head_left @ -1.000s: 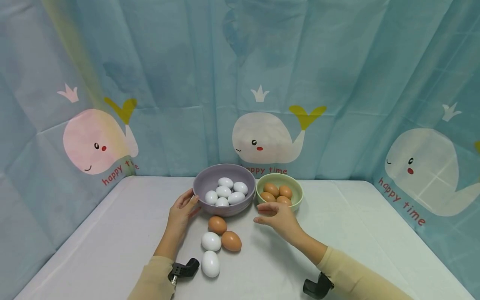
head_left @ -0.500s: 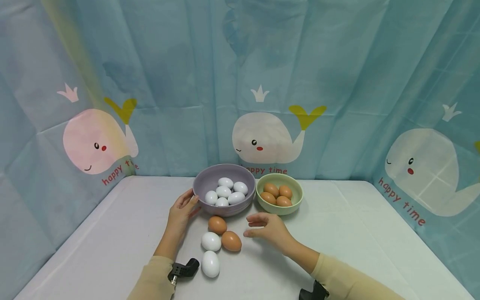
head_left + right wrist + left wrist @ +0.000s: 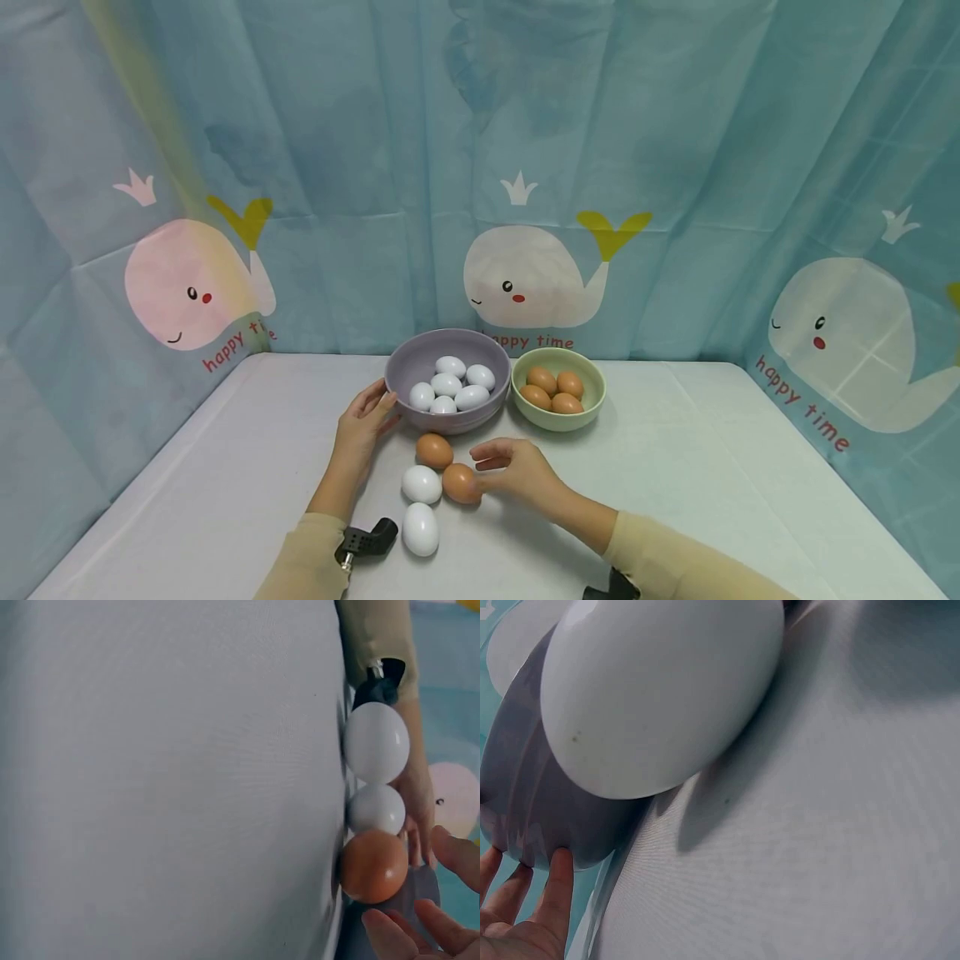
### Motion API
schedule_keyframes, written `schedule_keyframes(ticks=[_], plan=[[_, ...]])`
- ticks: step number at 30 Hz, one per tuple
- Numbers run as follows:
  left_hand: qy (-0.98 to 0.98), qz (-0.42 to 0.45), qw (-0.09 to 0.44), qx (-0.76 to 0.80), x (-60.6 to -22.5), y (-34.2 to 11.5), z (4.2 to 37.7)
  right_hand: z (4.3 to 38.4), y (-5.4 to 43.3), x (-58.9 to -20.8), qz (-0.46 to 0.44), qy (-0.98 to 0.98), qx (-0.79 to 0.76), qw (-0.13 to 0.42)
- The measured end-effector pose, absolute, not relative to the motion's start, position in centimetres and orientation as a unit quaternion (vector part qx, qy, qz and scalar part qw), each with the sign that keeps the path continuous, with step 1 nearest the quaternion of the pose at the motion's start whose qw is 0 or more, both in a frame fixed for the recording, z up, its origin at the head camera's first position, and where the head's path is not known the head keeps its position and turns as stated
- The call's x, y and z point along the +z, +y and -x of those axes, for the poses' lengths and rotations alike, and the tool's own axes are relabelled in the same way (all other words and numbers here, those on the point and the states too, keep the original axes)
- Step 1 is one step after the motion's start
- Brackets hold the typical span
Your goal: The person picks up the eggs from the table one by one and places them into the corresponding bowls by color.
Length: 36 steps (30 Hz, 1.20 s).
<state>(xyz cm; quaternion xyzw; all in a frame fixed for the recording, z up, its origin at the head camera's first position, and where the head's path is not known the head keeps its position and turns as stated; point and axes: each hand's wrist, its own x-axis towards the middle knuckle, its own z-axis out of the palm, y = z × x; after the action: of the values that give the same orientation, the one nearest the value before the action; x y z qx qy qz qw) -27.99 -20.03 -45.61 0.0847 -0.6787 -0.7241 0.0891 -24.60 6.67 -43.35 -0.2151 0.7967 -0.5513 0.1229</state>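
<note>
My left hand rests with its fingers against the outer left side of the purple bowl, which holds several white eggs. In the left wrist view the fingertips touch the bowl's wall, and a white egg looms large in front. My right hand, thumb and fingers spread, reaches beside the nearer brown egg; its thumb tip overlaps that egg's right edge. Nothing is gripped between its fingers in the right wrist view. Another brown egg lies just behind, close to the bowl.
Two white eggs, a rear one and a front one, lie in a row on the white tabletop. A green bowl with several brown eggs stands right of the purple one. Behind hangs a blue curtain with whale prints.
My right hand has moved from in front of the green bowl, leftward and toward the front, to the nearer brown egg. The left hand stays at the purple bowl.
</note>
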Motion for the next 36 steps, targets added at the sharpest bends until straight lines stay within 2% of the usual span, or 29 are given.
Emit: schedule_keyframes(ticks=[23, 36], plan=[[-0.68, -0.084, 0.095, -0.722, -45.7, -20.0, 28.0, 24.7, 5.0, -44.3, 0.206, 0.821, -0.517, 0.13], [-0.677, -0.08, 0.101, -0.725, -45.9, -20.0, 28.1, 25.3, 7.3, -42.1, 0.189, 0.814, -0.54, 0.099]])
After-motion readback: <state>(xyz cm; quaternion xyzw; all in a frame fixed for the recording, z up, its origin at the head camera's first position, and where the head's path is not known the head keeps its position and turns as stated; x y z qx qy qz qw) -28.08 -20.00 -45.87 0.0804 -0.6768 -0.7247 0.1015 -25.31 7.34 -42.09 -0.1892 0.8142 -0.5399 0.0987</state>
